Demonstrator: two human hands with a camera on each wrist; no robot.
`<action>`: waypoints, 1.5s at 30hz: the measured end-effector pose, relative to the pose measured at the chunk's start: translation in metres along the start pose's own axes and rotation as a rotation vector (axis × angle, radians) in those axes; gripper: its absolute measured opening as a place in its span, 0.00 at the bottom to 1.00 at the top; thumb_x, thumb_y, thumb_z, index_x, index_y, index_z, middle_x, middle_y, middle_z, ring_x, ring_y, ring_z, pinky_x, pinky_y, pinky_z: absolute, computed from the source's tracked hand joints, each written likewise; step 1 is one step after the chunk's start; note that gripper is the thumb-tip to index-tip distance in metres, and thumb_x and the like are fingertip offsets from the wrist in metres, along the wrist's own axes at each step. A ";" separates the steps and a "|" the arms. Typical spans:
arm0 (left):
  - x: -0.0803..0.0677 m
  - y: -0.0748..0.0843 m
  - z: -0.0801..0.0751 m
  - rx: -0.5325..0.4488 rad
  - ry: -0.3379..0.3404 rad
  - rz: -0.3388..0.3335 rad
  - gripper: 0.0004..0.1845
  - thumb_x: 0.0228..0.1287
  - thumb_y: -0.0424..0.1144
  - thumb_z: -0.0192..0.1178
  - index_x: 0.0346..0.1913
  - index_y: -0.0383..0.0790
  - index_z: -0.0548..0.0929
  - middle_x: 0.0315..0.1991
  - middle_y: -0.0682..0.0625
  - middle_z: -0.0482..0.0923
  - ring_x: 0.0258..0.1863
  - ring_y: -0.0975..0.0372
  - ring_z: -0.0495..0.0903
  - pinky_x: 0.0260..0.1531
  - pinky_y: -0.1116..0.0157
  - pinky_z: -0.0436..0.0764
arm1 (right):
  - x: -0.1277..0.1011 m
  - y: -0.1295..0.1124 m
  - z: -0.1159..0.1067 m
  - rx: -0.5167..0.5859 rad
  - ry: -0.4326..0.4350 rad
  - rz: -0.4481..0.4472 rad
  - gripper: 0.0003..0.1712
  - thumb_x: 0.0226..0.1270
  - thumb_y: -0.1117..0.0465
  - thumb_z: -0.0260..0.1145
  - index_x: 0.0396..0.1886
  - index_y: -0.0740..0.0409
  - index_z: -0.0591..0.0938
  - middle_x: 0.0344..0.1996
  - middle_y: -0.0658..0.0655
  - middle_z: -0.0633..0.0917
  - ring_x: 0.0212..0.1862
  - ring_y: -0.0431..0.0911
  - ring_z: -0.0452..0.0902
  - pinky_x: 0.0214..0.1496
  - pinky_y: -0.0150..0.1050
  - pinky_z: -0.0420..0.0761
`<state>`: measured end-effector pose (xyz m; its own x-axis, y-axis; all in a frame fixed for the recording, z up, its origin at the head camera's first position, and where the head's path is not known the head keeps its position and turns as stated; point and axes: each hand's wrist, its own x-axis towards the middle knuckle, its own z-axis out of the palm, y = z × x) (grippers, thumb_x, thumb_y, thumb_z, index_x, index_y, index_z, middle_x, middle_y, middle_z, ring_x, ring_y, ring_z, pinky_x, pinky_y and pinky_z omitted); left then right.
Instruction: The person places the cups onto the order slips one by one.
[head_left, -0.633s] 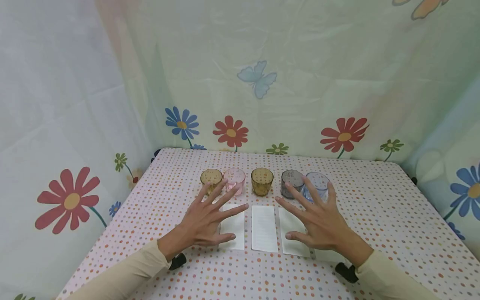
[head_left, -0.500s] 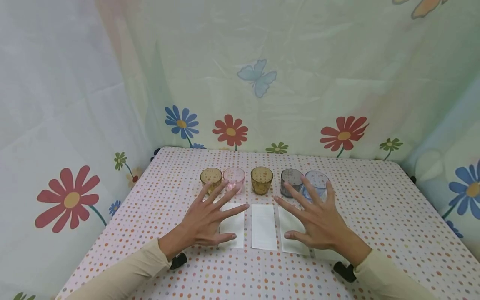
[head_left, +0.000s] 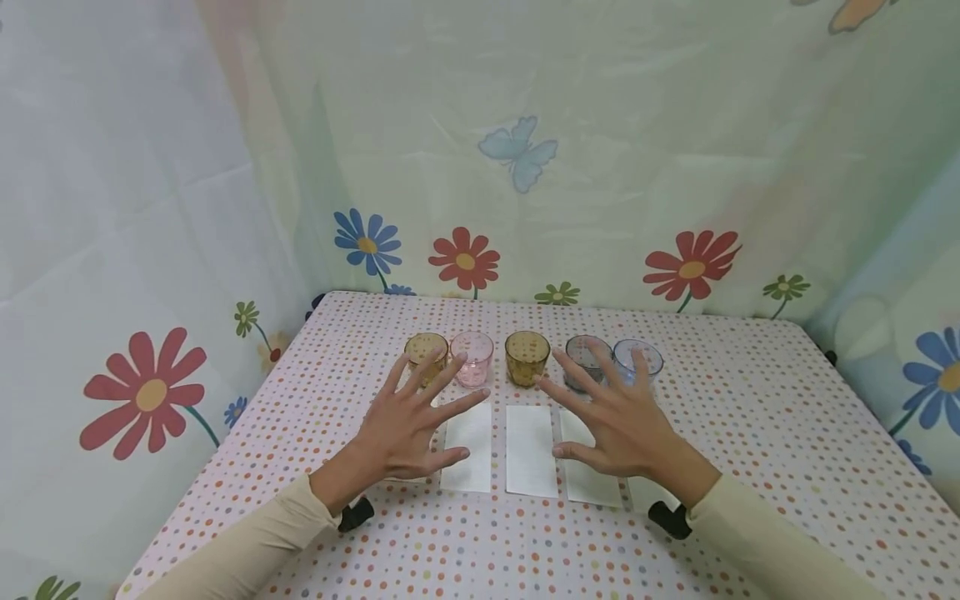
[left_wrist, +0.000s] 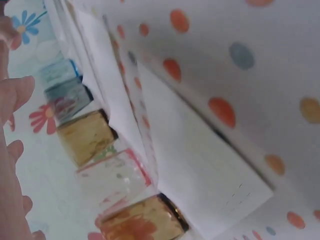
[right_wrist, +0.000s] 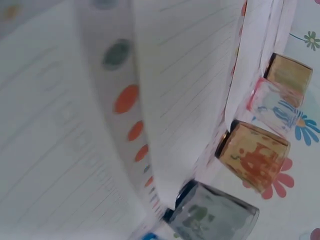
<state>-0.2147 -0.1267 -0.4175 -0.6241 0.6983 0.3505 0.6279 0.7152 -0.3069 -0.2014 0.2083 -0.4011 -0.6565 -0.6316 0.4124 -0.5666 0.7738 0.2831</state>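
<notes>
Tinted glass cups sit in a row of 5 across the centre of the head view, with white paper slips [head_left: 531,450] laid just below them. Your left hand [head_left: 408,429] has drifted up toward the amber cup [head_left: 425,351] and pink cup [head_left: 472,358], fingers spread and holding nothing. Your right hand [head_left: 618,425], equally splayed and empty, has slid leftward, now fronting the grey cup [head_left: 587,358] more than the blue cup [head_left: 638,360]. Nothing on the table has shifted, so the work is barely started
</notes>
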 end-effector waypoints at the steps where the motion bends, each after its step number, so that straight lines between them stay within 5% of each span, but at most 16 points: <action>1: 0.000 -0.001 -0.001 -0.005 -0.006 -0.018 0.41 0.54 0.77 0.36 0.72 0.72 0.47 0.76 0.50 0.38 0.73 0.48 0.39 0.66 0.38 0.44 | 0.004 -0.001 0.001 0.005 0.001 -0.006 0.52 0.47 0.19 0.50 0.73 0.30 0.56 0.74 0.52 0.53 0.73 0.61 0.40 0.59 0.76 0.33; 8: 0.002 -0.008 -0.006 -0.069 -0.001 -0.151 0.41 0.55 0.75 0.39 0.73 0.69 0.51 0.75 0.48 0.42 0.73 0.45 0.42 0.63 0.38 0.54 | 0.029 -0.010 0.011 0.022 0.014 -0.019 0.49 0.51 0.20 0.47 0.72 0.32 0.57 0.74 0.52 0.50 0.73 0.59 0.41 0.61 0.75 0.44; 24: 0.016 -0.033 -0.009 -0.291 -0.013 -0.427 0.42 0.55 0.68 0.53 0.72 0.71 0.51 0.73 0.45 0.50 0.67 0.45 0.59 0.53 0.39 0.69 | 0.108 -0.036 0.032 0.090 0.002 -0.044 0.49 0.56 0.21 0.44 0.74 0.37 0.56 0.71 0.53 0.61 0.71 0.58 0.51 0.61 0.70 0.57; 32: 0.013 -0.046 -0.001 -0.372 -0.077 -0.500 0.43 0.54 0.75 0.46 0.72 0.70 0.48 0.73 0.46 0.51 0.67 0.47 0.60 0.49 0.39 0.72 | 0.143 -0.050 0.043 0.177 -0.074 -0.040 0.50 0.58 0.22 0.43 0.73 0.45 0.58 0.69 0.52 0.64 0.71 0.56 0.52 0.66 0.65 0.55; 41: -0.006 -0.071 0.019 -0.752 -0.069 -0.579 0.44 0.57 0.68 0.53 0.73 0.69 0.44 0.73 0.55 0.51 0.70 0.53 0.54 0.62 0.43 0.61 | 0.172 -0.062 0.059 0.250 -0.155 -0.001 0.50 0.59 0.23 0.43 0.73 0.49 0.58 0.68 0.53 0.66 0.71 0.55 0.52 0.70 0.57 0.54; 45: -0.017 -0.076 0.027 -0.904 -0.070 -0.605 0.42 0.59 0.63 0.56 0.73 0.69 0.45 0.73 0.51 0.51 0.70 0.49 0.55 0.61 0.40 0.60 | 0.179 -0.067 0.066 0.282 -0.195 0.028 0.50 0.58 0.24 0.45 0.72 0.50 0.59 0.69 0.53 0.65 0.72 0.55 0.51 0.70 0.58 0.54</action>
<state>-0.2642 -0.1918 -0.4239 -0.9518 0.2587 0.1646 0.3001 0.6755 0.6735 -0.3136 0.0408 -0.4030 -0.7409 -0.6288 0.2360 -0.6448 0.7643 0.0123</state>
